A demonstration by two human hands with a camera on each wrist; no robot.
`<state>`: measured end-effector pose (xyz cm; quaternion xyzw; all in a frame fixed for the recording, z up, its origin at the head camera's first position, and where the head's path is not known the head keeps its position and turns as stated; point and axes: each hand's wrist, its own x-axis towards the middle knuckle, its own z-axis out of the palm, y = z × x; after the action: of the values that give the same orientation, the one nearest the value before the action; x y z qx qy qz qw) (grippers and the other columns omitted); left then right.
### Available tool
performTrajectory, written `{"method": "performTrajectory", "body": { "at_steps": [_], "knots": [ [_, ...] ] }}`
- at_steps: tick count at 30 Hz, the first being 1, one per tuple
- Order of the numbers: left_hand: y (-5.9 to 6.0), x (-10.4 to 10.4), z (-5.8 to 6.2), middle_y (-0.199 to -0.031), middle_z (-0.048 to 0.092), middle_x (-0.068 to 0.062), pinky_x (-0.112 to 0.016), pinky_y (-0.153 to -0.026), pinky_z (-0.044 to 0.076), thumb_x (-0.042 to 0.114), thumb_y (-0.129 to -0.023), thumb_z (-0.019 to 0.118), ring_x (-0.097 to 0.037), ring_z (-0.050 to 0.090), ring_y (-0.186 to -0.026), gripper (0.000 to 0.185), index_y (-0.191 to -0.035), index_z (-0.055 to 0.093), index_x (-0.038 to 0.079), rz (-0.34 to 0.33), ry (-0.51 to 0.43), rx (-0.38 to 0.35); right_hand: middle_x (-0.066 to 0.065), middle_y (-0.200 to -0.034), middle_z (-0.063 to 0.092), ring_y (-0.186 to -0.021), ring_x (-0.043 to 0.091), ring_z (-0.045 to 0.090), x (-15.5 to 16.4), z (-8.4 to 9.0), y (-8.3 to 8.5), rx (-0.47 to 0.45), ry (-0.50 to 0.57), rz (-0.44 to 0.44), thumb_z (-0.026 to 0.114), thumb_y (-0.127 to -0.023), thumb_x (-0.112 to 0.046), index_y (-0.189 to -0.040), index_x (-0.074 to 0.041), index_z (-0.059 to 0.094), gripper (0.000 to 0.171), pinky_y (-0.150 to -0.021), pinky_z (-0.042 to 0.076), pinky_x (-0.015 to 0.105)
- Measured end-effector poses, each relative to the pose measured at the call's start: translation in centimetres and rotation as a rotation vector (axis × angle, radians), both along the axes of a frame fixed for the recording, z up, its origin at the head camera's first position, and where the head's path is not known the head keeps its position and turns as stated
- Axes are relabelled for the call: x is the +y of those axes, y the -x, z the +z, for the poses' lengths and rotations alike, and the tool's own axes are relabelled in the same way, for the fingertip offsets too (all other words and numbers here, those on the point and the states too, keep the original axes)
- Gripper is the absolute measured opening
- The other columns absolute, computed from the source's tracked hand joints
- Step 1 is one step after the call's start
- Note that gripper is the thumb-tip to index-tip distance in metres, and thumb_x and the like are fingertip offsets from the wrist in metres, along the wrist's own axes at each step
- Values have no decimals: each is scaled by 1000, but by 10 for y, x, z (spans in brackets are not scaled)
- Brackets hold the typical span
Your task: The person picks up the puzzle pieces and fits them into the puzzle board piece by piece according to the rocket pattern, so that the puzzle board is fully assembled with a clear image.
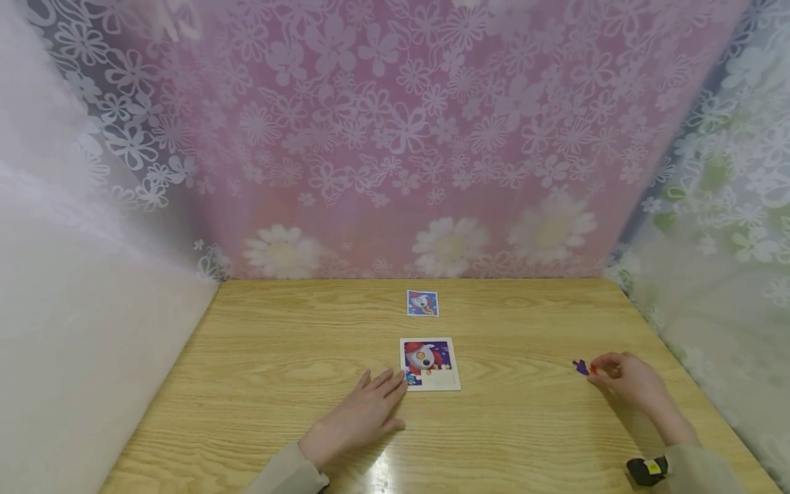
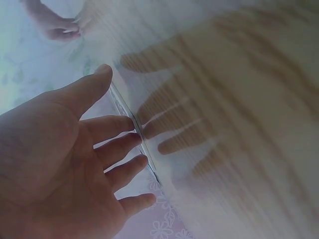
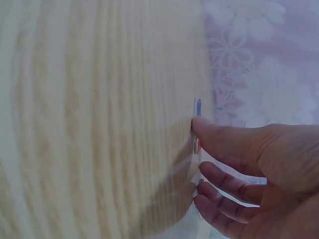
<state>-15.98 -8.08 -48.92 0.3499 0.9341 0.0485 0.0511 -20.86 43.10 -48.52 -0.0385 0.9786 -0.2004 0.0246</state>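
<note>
The right hand (image 1: 623, 376) rests on the right side of the wooden table (image 1: 278, 363), and its fingers pinch a small purple puzzle piece (image 1: 581, 367). The left hand (image 1: 364, 412) lies flat with fingers straight and a little apart. Its fingertips touch the near left corner of the puzzle board (image 1: 430, 363), which shows a dog. Farther back lies a small picture card (image 1: 422, 303).
</note>
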Motion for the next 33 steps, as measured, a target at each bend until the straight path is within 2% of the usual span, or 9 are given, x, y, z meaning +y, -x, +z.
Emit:
{"method": "performTrajectory", "body": {
  "at_steps": [11,15,18,22,26,29,33],
  "knots": [
    [-1,1,1,-161,37,-10,-58,-119,28,46,-102,55,-31,33,-150,65,-153,44,6,-9,-31,11,8,-92,69,-82,27,68,-5,-4,-2,41,69,-30,79,-88,-19,-101,-3,64,26,-70,54,46],
    [-1,2,2,-161,37,-9,-58,-120,28,46,-102,55,-30,31,-150,65,-153,44,7,-5,-24,4,12,-96,71,-86,33,70,-9,-4,-5,55,108,-36,75,-92,-16,-105,-4,65,21,-72,56,48],
    [-1,2,2,-162,37,-8,-57,-120,27,46,-102,55,-30,31,-151,65,-153,44,7,-2,-21,-4,14,-99,71,-88,33,71,-16,0,-8,81,158,-43,72,-95,-17,-108,-3,65,20,-69,57,39],
    [-2,3,3,-161,38,-10,-57,-120,27,45,-101,57,-31,33,-150,65,-152,45,6,-1,-22,0,13,-99,71,-81,14,70,-29,4,-10,159,231,-48,71,-96,-19,-111,-3,67,22,-61,53,24],
    [-2,3,4,-160,38,-10,-58,-120,28,44,-101,58,-32,34,-149,65,-152,44,6,6,-26,-1,12,-98,71,-77,-3,64,-45,6,-7,207,305,-41,72,-96,-18,-114,-3,69,24,-62,54,22],
    [-2,3,4,-160,38,-11,-58,-120,28,44,-101,58,-32,34,-149,65,-152,44,6,8,-29,0,12,-100,72,-79,-5,63,-56,7,-3,207,342,-26,71,-97,-20,-116,-3,69,26,-65,54,22],
    [-2,3,4,-160,39,-11,-58,-120,27,44,-101,57,-33,34,-149,65,-152,45,6,5,-32,3,13,-102,72,-83,1,65,-71,7,0,205,374,7,70,-97,-19,-117,-3,69,25,-67,54,21]
  ]
}}
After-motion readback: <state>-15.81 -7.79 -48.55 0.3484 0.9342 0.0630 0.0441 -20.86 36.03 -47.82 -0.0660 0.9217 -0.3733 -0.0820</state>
